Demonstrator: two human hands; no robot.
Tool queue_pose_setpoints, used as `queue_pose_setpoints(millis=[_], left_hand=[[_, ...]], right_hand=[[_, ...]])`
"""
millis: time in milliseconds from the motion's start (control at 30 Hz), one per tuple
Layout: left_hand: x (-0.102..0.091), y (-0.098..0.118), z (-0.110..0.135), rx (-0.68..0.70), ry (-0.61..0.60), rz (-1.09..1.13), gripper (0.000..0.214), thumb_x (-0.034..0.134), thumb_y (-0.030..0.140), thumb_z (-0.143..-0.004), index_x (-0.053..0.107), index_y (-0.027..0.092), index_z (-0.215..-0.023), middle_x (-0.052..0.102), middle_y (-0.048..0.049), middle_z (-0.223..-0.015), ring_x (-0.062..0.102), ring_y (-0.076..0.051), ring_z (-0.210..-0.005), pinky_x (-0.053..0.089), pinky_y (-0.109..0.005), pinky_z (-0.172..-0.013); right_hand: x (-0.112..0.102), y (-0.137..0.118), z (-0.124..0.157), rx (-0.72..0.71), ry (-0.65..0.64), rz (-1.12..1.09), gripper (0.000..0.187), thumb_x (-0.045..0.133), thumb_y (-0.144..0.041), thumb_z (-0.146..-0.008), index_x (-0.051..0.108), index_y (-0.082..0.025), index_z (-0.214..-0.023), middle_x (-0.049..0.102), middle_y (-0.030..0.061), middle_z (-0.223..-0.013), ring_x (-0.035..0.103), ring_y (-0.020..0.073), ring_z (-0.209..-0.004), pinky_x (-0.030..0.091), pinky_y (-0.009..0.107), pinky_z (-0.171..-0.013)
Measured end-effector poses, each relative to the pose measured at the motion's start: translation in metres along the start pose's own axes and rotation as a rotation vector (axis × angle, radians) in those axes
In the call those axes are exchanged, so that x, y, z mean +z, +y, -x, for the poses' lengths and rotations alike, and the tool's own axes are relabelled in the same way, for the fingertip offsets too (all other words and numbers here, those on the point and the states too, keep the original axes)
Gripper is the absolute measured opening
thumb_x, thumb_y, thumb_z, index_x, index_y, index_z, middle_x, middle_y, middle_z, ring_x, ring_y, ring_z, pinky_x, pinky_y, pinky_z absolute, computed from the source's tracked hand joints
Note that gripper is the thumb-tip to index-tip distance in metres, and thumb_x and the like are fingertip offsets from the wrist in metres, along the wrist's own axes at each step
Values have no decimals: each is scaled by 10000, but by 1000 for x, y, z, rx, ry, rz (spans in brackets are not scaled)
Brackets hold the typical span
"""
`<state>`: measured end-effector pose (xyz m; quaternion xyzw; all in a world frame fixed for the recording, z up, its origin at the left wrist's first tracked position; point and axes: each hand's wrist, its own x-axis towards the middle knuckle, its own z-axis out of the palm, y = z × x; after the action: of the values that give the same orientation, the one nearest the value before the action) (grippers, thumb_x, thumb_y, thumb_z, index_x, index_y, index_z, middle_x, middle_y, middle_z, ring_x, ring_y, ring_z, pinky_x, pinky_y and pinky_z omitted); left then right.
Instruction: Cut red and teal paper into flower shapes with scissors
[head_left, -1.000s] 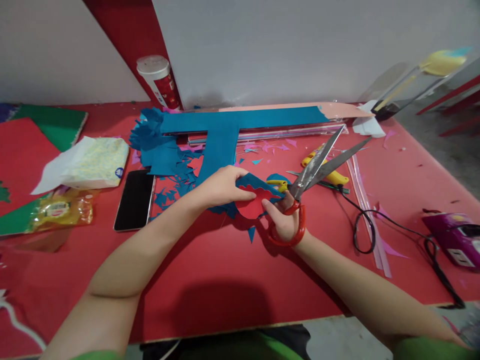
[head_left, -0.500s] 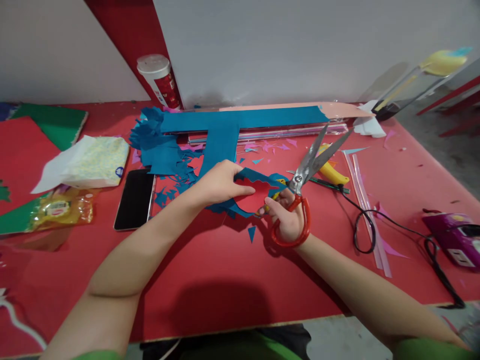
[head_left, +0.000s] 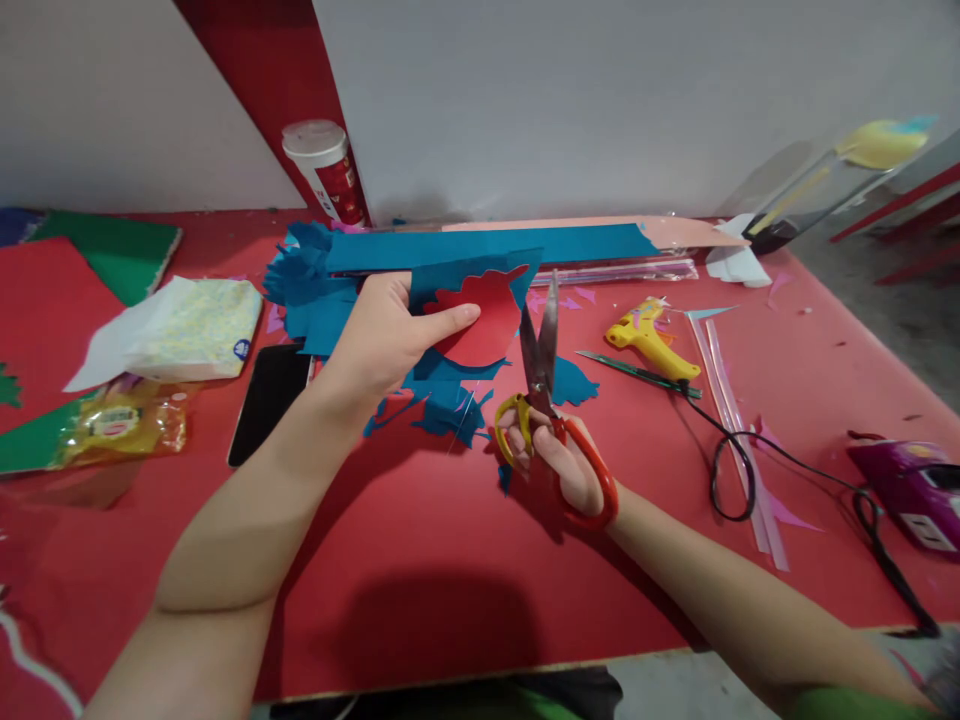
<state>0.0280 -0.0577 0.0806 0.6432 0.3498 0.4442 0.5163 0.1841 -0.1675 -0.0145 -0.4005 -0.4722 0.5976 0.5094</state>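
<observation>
My left hand [head_left: 390,335] pinches a sheet of blue paper [head_left: 517,268] with a red scalloped paper shape [head_left: 491,325] laid over it; the thumb presses on the red shape. My right hand [head_left: 559,455] grips scissors [head_left: 541,375] by their red and yellow handles. The blades point up and stand slightly apart, close to the right edge of the papers. A cut blue paper piece with a wavy edge [head_left: 574,382] lies on the table just right of the blades. Blue scraps [head_left: 454,412] lie beneath the held papers.
On the red table [head_left: 420,600], a yellow glue gun [head_left: 652,340], green-handled tweezers [head_left: 637,372] and a purple box [head_left: 907,490] with a black cord lie to the right. A phone [head_left: 270,400], tissue pack [head_left: 202,325] and tape packet [head_left: 124,422] are left. A canister [head_left: 326,170] stands behind.
My left hand has raised the papers and turned them up to face me. The scissors have swung upright in my right hand, fingers now in both handles. A wavy blue piece now lies on the table.
</observation>
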Motion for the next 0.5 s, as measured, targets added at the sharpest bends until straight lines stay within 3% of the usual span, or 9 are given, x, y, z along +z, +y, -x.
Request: queue_pose_setpoints(millis=[167, 333, 500], left_hand=[[1, 1, 3, -28, 8, -48, 269, 701, 271, -656, 682, 163, -901, 699, -30, -882, 641, -228, -874, 526, -335, -766], [0, 1, 5, -71, 6, -114, 273, 710, 276, -641, 684, 157, -886, 692, -20, -811, 643, -231, -810, 535, -331, -696], [0, 6, 6, -1, -5, -99, 234, 685, 253, -672, 687, 167, -890, 692, -15, -852, 637, -219, -848, 532, -323, -740]], right_hand=[[0, 0, 2, 45, -56, 54, 463, 460, -627, -775, 501, -181, -893, 374, -36, -592, 335, 98, -464, 303, 253, -435], [3, -8, 1, 50, -69, 48, 459, 444, -661, -755, 421, -204, -713, 313, -38, -588, 252, 98, -480, 232, 246, -441], [5, -14, 1, 41, -33, 138, 522, 438, -714, -714, 423, -194, -660, 340, -19, -606, 273, 102, -506, 264, 252, -451]])
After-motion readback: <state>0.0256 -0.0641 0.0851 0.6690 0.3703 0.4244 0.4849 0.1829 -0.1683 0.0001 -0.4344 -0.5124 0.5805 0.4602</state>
